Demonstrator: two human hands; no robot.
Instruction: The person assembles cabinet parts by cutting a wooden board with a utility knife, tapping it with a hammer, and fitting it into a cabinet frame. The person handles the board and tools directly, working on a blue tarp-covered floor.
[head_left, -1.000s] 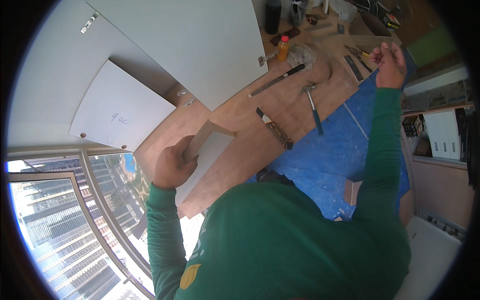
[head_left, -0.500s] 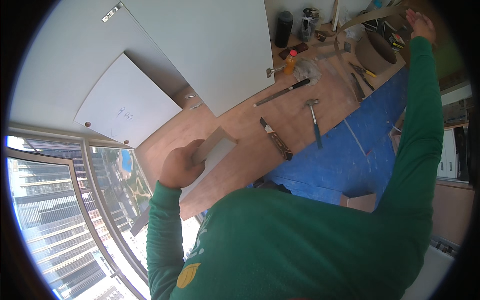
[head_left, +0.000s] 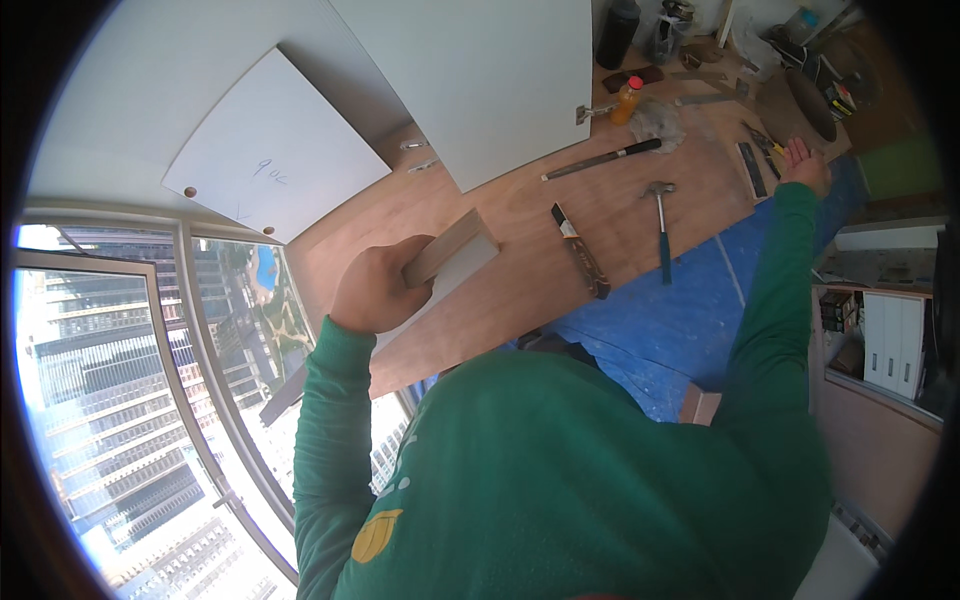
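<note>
On the left, my left hand (head_left: 380, 285) is closed around a narrow board (head_left: 448, 284) with a whitish face and a wood-toned edge. The board rests on the wooden worktop (head_left: 450, 345). My right hand (head_left: 806, 168) reaches out at the far right with its fingers stretched and nothing visible in them. Just beyond it stands a brown roll of edge banding (head_left: 785, 112). Beside that hand lie yellow-handled pliers (head_left: 766, 142) and a dark flat tool (head_left: 750, 170). Between my hands are a utility knife (head_left: 580, 252) and a claw hammer (head_left: 662, 230).
A long dark-handled file-like tool (head_left: 600, 160) lies behind the knife. An orange drink bottle (head_left: 627, 102) and a black bottle (head_left: 617, 35) stand farther back. A white cabinet door (head_left: 480, 90) and a marked white panel (head_left: 275, 150) rise at the back left. Blue sheeting (head_left: 640, 330) lies below the worktop.
My right hand has come down and nearer from the far upper right, past the roll. The long strip arching beside the roll no longer shows there. My left hand still grips the board.
</note>
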